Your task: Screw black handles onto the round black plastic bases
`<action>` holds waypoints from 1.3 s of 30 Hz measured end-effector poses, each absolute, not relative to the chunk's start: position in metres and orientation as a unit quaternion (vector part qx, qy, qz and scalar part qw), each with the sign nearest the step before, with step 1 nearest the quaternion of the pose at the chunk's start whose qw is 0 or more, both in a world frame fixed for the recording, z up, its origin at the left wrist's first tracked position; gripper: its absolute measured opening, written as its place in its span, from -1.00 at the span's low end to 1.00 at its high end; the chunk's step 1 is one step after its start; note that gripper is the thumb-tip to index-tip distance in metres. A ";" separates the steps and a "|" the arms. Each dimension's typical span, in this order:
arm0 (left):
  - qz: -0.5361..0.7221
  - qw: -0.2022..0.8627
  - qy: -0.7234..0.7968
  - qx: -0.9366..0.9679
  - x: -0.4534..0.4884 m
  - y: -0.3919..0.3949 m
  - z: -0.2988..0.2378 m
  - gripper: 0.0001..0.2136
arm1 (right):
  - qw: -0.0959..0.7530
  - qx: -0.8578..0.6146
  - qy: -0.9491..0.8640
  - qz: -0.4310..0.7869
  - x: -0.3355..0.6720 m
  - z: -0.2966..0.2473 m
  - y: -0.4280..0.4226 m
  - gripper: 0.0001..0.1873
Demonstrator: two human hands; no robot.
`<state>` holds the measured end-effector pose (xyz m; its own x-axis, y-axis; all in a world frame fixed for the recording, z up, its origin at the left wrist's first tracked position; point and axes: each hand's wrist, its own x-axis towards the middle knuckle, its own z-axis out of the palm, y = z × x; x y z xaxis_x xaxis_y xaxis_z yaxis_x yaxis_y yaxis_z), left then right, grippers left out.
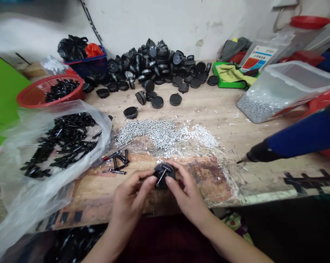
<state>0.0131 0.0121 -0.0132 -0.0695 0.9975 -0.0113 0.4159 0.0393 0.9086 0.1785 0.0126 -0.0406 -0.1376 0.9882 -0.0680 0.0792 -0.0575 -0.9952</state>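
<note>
Wooden workbench (pixel 214 109) bearing a heap of black round plastic cases (pixel 159 65) against the wall. Left: a red plastic basket (pixel 36 93) and a clear plastic bag (pixel 99 122), both holding small black parts. Centre: loose silver screws (pixel 151 131) just beside small white pieces (pixel 200 135). Right: a tilted clear plastic tub (pixel 288 86) with screws in its lower corner, and an electric screwdriver (pixel 263 151) with a blue body.

The left hand (pixel 130 197) and right hand (pixel 188 197) are bare, their nails cut short, as are the left forearm (pixel 104 244) and right forearm (pixel 230 243). A dark maroon garment (pixel 167 241) shows between them (too dim to make out its cut or fabric).
</note>
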 end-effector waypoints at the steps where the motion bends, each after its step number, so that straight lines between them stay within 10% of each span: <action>1: 0.373 0.344 0.627 0.591 0.008 0.021 -0.013 -0.80 | 0.442 -0.496 -0.505 0.551 0.182 -0.042 0.016 -0.62; 20: 0.102 0.080 0.602 0.788 0.029 0.118 -0.036 -0.82 | 0.514 -0.442 -0.360 0.641 0.202 -0.049 0.027 -0.63; 39: 0.178 0.210 0.586 0.762 0.019 0.096 -0.008 -0.83 | 0.493 -0.452 -0.395 0.629 0.201 -0.040 0.029 -0.60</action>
